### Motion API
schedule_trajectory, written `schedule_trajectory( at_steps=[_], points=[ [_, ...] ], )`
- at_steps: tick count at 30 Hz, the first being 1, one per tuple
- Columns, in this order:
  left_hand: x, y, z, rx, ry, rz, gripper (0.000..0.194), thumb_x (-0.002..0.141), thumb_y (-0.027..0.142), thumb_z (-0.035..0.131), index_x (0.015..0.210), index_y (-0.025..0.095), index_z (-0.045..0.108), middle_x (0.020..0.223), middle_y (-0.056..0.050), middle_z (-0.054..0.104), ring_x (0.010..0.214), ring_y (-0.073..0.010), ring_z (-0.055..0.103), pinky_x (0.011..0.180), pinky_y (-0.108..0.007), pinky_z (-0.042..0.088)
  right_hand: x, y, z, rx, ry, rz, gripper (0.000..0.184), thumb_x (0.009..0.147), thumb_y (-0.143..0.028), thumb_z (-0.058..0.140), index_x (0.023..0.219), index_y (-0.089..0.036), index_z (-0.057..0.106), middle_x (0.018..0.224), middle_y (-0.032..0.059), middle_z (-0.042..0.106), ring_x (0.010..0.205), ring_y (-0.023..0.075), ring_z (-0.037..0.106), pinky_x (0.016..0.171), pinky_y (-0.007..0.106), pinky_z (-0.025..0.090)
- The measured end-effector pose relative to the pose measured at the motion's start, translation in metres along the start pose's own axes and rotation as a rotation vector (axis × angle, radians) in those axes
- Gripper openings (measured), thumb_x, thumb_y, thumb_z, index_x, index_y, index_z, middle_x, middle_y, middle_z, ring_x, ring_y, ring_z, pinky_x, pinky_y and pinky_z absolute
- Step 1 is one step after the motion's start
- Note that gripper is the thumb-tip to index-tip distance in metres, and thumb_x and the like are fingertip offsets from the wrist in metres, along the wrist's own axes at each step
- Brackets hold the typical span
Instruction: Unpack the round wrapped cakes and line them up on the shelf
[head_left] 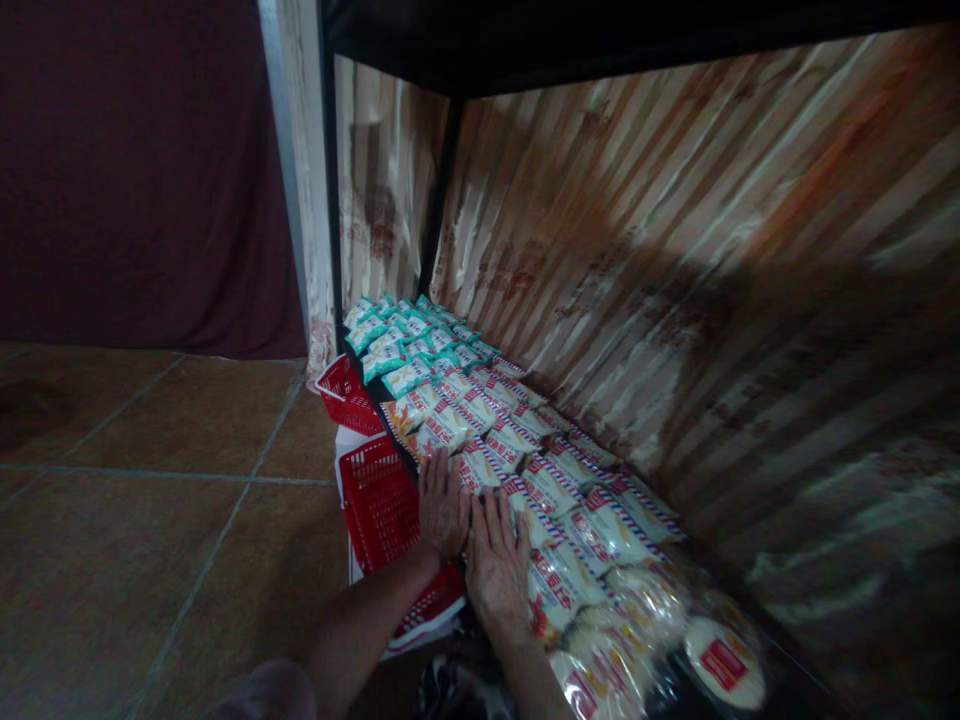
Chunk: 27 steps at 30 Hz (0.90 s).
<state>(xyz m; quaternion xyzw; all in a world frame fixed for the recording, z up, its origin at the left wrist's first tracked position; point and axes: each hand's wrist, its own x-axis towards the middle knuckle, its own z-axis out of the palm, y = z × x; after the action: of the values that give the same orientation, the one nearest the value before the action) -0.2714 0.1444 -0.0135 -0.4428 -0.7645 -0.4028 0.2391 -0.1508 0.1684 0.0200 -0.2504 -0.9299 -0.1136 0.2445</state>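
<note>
My left hand (444, 503) lies at the front edge of the shelf, fingers stretched over the white-and-red snack packets (442, 428). Close beside it, my right hand (498, 560) rests with fingers extended on the packets in the same front row. Both hands press flat and grasp nothing that I can see. The packets lie in several rows, with striped edges. Behind them, at the far end, are rows of teal-and-white packets (409, 375). Near me on the right are round, clear-wrapped items (726, 662) with red labels.
A red plastic basket (379, 500) stands on the floor below the shelf edge, and another red basket (349, 395) sits farther back. Crinkled sheeting (600, 220) lines the shelf's back. A black post (439, 200) rises at the corner. A dark curtain (142, 180) hangs left above the tiled floor (150, 540).
</note>
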Motion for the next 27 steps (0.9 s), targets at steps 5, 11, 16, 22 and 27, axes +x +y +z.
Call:
schedule_trajectory(
  at_steps=[5, 11, 16, 22, 27],
  points=[
    [-0.002, -0.001, 0.002, 0.033, -0.028, -0.002, 0.052, 0.09, 0.021, 0.038, 0.14, 0.01, 0.032, 0.151, -0.018, 0.028, 0.143, -0.027, 0.017, 0.113, -0.052, 0.025, -0.001, -0.002, 0.0, 0.014, 0.006, 0.017, 0.047, 0.088, -0.012, 0.036, 0.134, -0.015, 0.049, 0.142, 0.0123, 0.046, 0.141, 0.0261, 0.022, 0.112, 0.051, 0.017],
    [-0.002, -0.001, 0.0, 0.029, -0.024, -0.003, 0.05, 0.091, 0.02, 0.035, 0.14, 0.011, 0.032, 0.151, -0.017, 0.028, 0.143, -0.0258, 0.016, 0.112, -0.051, 0.026, -0.003, -0.004, -0.003, 0.033, 0.06, 0.019, 0.046, 0.088, -0.014, 0.038, 0.133, -0.014, 0.049, 0.144, 0.0132, 0.043, 0.142, 0.0266, 0.019, 0.111, 0.051, 0.019],
    [-0.002, -0.001, 0.001, 0.013, -0.027, -0.009, 0.05, 0.091, 0.021, 0.037, 0.139, 0.009, 0.035, 0.15, -0.017, 0.03, 0.143, -0.0264, 0.016, 0.114, -0.051, 0.023, -0.008, -0.005, -0.004, 0.005, 0.07, 0.021, 0.045, 0.087, -0.012, 0.039, 0.131, -0.011, 0.051, 0.142, 0.0155, 0.045, 0.141, 0.0281, 0.02, 0.11, 0.052, 0.021],
    [-0.002, -0.002, 0.002, -0.008, 0.016, 0.003, 0.05, 0.091, 0.019, 0.036, 0.141, 0.012, 0.032, 0.15, -0.014, 0.031, 0.143, -0.0242, 0.018, 0.114, -0.05, 0.024, -0.009, -0.009, -0.002, -0.029, 0.096, -0.006, 0.049, 0.087, -0.005, 0.034, 0.133, -0.011, 0.048, 0.144, 0.0137, 0.043, 0.143, 0.0268, 0.014, 0.111, 0.052, 0.02],
    [-0.002, -0.003, 0.005, -0.008, 0.019, -0.001, 0.052, 0.091, 0.018, 0.034, 0.143, 0.014, 0.028, 0.148, -0.014, 0.035, 0.142, -0.0238, 0.019, 0.113, -0.051, 0.026, -0.013, -0.008, 0.01, -0.027, 0.108, -0.007, 0.048, 0.086, -0.005, 0.032, 0.13, -0.01, 0.051, 0.141, 0.0131, 0.047, 0.144, 0.0242, 0.009, 0.112, 0.051, 0.017]
  ],
)
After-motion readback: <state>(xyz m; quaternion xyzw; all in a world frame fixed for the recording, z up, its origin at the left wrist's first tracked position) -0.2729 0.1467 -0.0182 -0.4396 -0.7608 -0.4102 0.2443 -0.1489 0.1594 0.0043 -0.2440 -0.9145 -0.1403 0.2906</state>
